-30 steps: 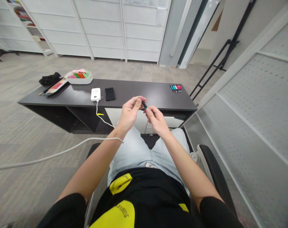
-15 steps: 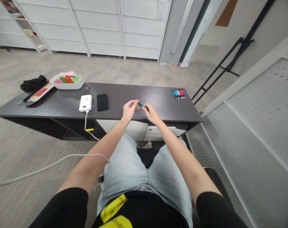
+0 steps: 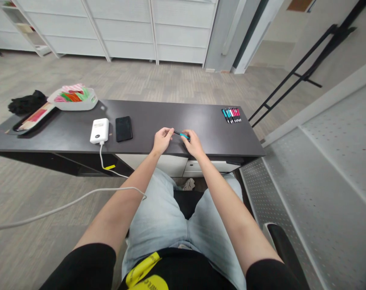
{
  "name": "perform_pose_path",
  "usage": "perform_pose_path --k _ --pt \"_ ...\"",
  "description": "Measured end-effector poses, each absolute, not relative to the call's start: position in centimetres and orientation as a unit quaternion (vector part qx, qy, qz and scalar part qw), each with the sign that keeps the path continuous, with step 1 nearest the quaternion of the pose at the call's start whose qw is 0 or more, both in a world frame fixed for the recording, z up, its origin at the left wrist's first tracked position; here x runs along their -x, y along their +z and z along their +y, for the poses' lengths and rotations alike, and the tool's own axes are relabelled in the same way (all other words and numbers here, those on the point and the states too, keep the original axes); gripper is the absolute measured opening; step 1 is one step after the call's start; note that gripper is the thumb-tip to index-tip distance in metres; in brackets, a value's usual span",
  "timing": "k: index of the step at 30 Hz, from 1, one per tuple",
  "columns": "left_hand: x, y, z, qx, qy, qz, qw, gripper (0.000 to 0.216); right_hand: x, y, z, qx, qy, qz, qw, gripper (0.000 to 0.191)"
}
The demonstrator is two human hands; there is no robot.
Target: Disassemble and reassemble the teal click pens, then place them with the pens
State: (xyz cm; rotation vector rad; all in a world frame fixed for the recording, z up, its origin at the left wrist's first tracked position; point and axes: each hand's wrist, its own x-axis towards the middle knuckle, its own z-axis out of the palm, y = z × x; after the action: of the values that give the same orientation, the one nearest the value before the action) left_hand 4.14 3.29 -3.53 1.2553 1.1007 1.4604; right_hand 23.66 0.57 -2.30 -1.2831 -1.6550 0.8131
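Both my hands hold a thin pen [image 3: 181, 134] with a black and teal barrel over the front part of the dark desk [image 3: 171, 117]. My left hand [image 3: 162, 139] pinches its left end with closed fingers. My right hand [image 3: 192, 143] grips its right end, fingers curled. A row of several teal and red pens [image 3: 231, 114] lies at the desk's far right, well away from my hands.
A white power bank [image 3: 99, 130] with a white cable [image 3: 65, 201] and a black phone [image 3: 123, 128] lie left of my hands. A white tray of coloured items [image 3: 72, 98], a long flat tray [image 3: 28, 119] and black cloth [image 3: 22, 102] sit far left. A perforated metal panel [image 3: 322, 181] stands right.
My hands have moved forward from above my lap to over the desk, still holding the pen between them. The camera has tilted so the desk appears closer.
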Motion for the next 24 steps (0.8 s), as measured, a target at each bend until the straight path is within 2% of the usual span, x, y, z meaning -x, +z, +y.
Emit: perform_pose_path --k 4,8,14,19,24 --pt "-4.0 -3.5 3.2 -0.52 0.583 0.442 0.441 0.041 -24.0 -2.4 1.5 0.502 0.33 -0.682 0.417 0.023" --pt "-4.3 -3.9 3.6 -0.51 0.596 0.455 0.422 0.045 -25.4 -2.5 2.2 0.447 0.347 -0.693 0.446 0.011" --pt "-4.3 -4.1 3.9 -0.495 0.616 0.477 0.385 0.033 -26.0 -2.3 1.8 0.485 0.321 -0.668 0.464 0.012" --pt "-1.9 -3.5 4.9 -0.595 0.551 0.482 0.331 0.019 -25.8 -2.1 2.0 0.503 0.318 -0.652 0.47 0.013" --pt "0.1 -3.5 6.0 -0.639 0.513 0.491 0.296 0.016 -25.9 -2.5 2.3 0.503 0.323 -0.649 0.471 0.013"
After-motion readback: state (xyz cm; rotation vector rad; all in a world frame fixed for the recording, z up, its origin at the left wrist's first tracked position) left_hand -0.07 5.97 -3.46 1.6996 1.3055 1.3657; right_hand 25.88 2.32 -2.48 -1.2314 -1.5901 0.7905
